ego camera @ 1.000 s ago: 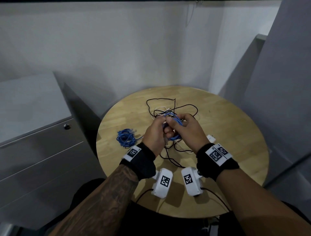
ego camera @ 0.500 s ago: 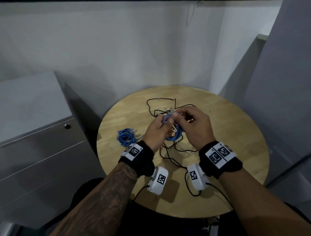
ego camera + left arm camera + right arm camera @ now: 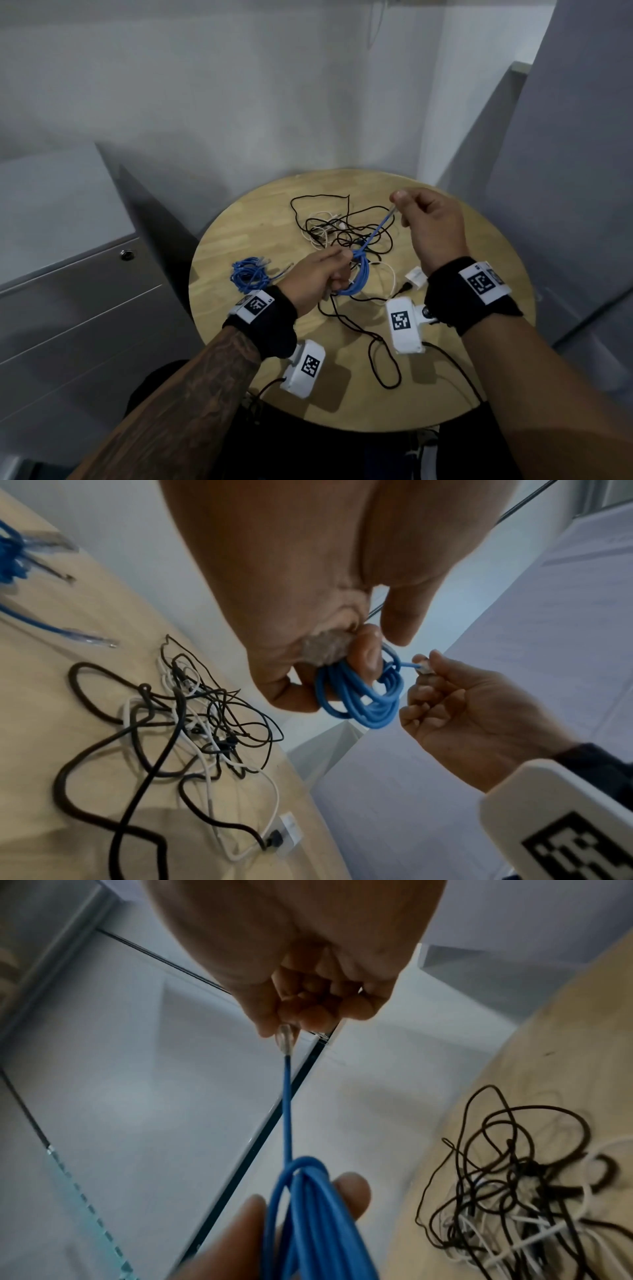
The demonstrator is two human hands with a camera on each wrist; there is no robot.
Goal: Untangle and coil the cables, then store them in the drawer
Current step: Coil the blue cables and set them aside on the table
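My left hand (image 3: 320, 277) grips a coiled blue cable (image 3: 359, 279) above the round wooden table (image 3: 479, 377); the coil (image 3: 359, 702) hangs from its curled fingers. My right hand (image 3: 430, 226) pinches that cable's clear plug (image 3: 285, 1039) and holds the free end (image 3: 378, 229) taut, up and to the right of the coil (image 3: 308, 1218). A tangle of black and white cables (image 3: 342, 229) lies on the table beyond my hands. A second blue cable bundle (image 3: 250, 274) rests at the table's left.
A grey drawer cabinet (image 3: 78, 325) with a round lock (image 3: 127, 254) stands left of the table, its drawers closed. A small white adapter (image 3: 416, 275) lies by my right wrist. Grey walls surround the table.
My right hand has pulled the blue cable's plug end up and to the right, away from the coil, drawing it taut. The left hand has stayed low, holding the coil.
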